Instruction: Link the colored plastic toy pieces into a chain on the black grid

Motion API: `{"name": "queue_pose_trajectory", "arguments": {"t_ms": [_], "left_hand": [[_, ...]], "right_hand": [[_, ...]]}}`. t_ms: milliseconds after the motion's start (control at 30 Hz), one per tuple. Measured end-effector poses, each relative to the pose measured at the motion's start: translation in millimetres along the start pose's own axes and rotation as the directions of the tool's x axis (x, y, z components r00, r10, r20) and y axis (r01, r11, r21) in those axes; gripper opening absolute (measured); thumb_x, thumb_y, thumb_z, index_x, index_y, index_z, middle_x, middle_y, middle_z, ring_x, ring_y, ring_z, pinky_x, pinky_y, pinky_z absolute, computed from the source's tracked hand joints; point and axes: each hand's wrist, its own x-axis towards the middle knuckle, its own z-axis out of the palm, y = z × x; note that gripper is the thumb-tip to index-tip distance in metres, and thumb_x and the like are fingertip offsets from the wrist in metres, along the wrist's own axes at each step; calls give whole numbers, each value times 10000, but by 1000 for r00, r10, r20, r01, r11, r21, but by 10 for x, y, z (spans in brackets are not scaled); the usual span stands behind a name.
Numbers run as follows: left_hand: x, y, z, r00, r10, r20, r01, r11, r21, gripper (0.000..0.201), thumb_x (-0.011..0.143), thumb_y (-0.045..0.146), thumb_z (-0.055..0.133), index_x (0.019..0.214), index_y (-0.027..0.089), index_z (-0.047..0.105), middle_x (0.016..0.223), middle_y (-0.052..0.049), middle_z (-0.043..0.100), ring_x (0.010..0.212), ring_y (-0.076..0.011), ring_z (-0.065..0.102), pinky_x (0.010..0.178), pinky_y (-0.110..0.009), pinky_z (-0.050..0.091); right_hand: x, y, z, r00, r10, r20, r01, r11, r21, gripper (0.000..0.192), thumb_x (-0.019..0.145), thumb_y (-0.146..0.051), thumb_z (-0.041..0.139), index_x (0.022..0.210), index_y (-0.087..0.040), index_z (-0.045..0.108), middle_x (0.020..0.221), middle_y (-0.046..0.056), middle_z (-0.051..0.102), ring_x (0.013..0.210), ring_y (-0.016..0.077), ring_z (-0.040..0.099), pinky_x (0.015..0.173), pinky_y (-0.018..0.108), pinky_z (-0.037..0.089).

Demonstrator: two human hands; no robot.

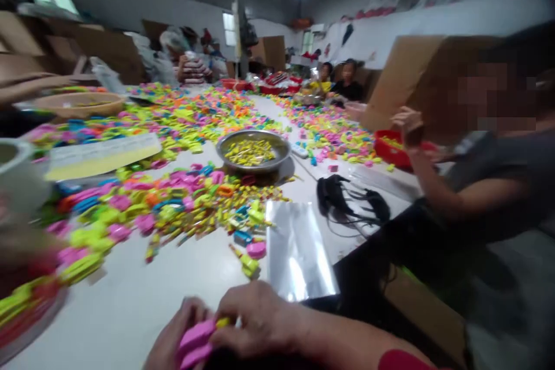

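Pink plastic pieces (197, 342) pinched between left hand (173, 338) and right hand (255, 321).

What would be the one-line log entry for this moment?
hands: left hand and right hand both grip pink plastic piece | nearby: clear plastic bag, round metal bowl | surface: white table

The hands sat at the near edge of the surface (130, 306), the left hand (173, 338) and right hand (255, 321) touching, with small plastic pieces (197, 344) between their fingers; just beyond the right hand lay a clear bag (297, 248); behind it, mid-surface, stood a metal bowl (254, 150) with small parts in it; left of the bowl spread a heap of plastic pieces (143, 208); right of the bag lay dark straps (347, 199); a co-worker's arm (429, 185) rested at the right edge.
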Motion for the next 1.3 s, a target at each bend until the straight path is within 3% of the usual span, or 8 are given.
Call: {"name": "queue_pose_trajectory", "arguments": {"t_ms": [133, 267, 467, 600, 733, 967, 1100, 1300], "left_hand": [[-258, 352, 395, 997, -81, 7, 76, 891, -447, 596, 689, 793, 558, 832, 215, 575, 816, -19, 678, 479, -102, 509, 416, -222, 352], [-515, -9, 539, 936, 98, -339, -208, 929, -307, 513, 850, 699, 457, 785, 207, 588, 612, -3, 538, 498, -102, 449, 482, -232, 350], [-1058, -753, 541, 891, 446, -83, -420, 880, 221, 434, 931, 514, 417, 635, 230, 559, 614, -67, 577, 603, -176, 537, 596, -326, 378], [-1122, -737, 142, 874, 486, -9, -439, 798, 413, 374, 941, 415, 427, 638, 228, 542, 584, -50, 553, 558, -165, 513, 561, -317, 355], [-680, -187, -358, 866, 488, -111, -357, 757, 547, 280, 961, 352, 429, 790, 215, 603, 735, -56, 621, 669, -166, 580, 640, -293, 437], [858, 750, -736, 815, 458, -355, 57, 546, 836, 435, 907, 66, 399, 1334, 123, 455, 1310, -188, 504, 1161, -244, 557, 956, -342, 476], [1369, 874, -746, 840, 327, -433, 169, 601, 781, 366, 887, 9, 379, 1204, 58, 555, 1245, -242, 527, 1119, -287, 596, 914, -378, 487], [1411, 839, -804, 885, 288, -365, 32, 744, 667, 140, 818, 33, 538, 897, 66, 649, 1145, -220, 585, 1168, -307, 548, 1000, -409, 428]], "right_hand": [[-242, 137, -613, 961, 89, -261, -89, 996, 11, 320, 934, -464, 460, 887, -238, 681, 825, 22, 696, 731, 183, 634, 686, 305, 508], [-163, 574, -969, 830, -15, -557, -156, 953, -258, 398, 913, -490, 526, 1154, -201, 653, 1144, 147, 646, 1083, 325, 584, 970, 510, 447], [-196, 311, -292, 930, -142, -339, 112, 988, -107, 344, 938, -405, 495, 1236, -260, 586, 1234, 131, 600, 1163, 306, 575, 968, 487, 507], [-5, 165, 354, 978, -181, -103, 190, 978, 85, 308, 962, -329, 453, 1240, -244, 556, 1217, 119, 590, 1073, 238, 627, 900, 386, 561], [698, 354, 667, 978, -176, -114, 172, 984, -41, 314, 952, -245, 394, 1193, -192, 588, 1152, 139, 606, 1070, 252, 604, 956, 432, 513], [1606, 626, 743, 982, -64, -179, -33, 871, -490, 433, 830, -32, 449, 1236, -93, 586, 1325, 189, 510, 1226, 315, 437, 1011, 427, 398], [1545, 686, 685, 992, -52, -118, -29, 805, -593, 338, 846, -23, 433, 1091, -115, 646, 1344, 176, 513, 1191, 322, 421, 957, 394, 393], [1402, 680, 552, 997, -76, -8, 60, 850, -523, 258, 874, -28, 406, 864, -139, 639, 976, 147, 628, 968, 270, 496, 857, 341, 384]]}}
